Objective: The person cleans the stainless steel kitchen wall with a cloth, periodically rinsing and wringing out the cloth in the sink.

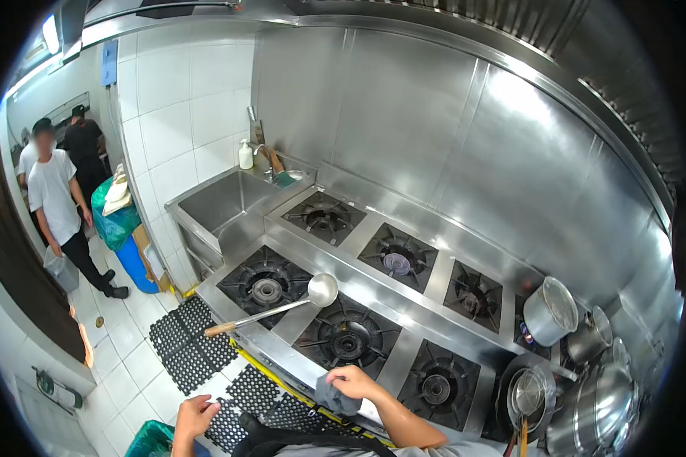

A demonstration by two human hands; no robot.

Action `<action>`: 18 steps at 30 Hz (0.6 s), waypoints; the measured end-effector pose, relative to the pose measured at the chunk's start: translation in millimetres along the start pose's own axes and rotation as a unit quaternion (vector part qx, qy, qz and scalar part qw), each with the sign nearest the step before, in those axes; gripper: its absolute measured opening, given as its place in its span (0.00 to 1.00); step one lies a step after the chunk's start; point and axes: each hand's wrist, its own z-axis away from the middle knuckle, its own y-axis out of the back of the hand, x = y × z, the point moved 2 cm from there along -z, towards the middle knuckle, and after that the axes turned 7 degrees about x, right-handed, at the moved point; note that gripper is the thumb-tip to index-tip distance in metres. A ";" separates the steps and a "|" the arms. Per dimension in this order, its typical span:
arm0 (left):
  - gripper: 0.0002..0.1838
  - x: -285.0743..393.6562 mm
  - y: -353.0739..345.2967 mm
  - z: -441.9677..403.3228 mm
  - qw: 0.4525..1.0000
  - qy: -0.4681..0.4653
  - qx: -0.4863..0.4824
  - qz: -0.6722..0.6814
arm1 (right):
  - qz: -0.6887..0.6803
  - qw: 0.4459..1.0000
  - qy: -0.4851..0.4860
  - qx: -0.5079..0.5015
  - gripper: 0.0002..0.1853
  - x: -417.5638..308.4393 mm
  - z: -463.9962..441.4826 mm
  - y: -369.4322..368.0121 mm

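Observation:
My right hand [354, 382] is closed on a dark grey cloth [332, 397], at the front edge of the steel stove [381, 373]. Nearest to it is a black front burner [349, 335] with its iron grate. My left hand [197, 416] hangs lower left over the floor, holding nothing, its fingers loosely bent and apart. A ladle [322, 290] with a wooden handle lies across the front left burner, its bowl toward the middle and its handle jutting past the stove's front edge.
A sink [232, 204] with a soap bottle [245, 154] adjoins the stove's left end. Pots [550, 316] and a strainer [529, 392] crowd the right end. Black rubber mats [190, 343] cover the floor. People [55, 190] stand at the far left.

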 end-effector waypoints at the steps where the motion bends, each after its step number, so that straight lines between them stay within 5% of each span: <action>1: 0.26 -8.2 6.1 0.8 0.999 0.009 0.038 0.033 | 0.018 0.999 0.038 -0.013 0.10 -14.8 -9.4 -9.0; 4: 0.24 -38.3 25.3 0.4 0.991 0.014 0.027 0.129 | 0.042 0.994 0.074 -0.064 0.11 -52.1 -43.3 -40.8; 8: 0.27 -191.1 58.8 -40.5 0.987 0.034 0.058 0.149 | 0.010 0.989 0.104 -0.100 0.12 -92.9 -97.9 -93.8; 14: 0.22 -272.1 127.4 -97.1 0.973 0.038 0.110 0.198 | 0.003 0.975 0.173 -0.137 0.10 -137.6 -199.9 -185.9; 18: 0.22 -199.1 197.5 -125.5 0.974 0.052 0.131 0.175 | 0.017 0.970 0.204 -0.129 0.08 -176.9 -270.3 -227.0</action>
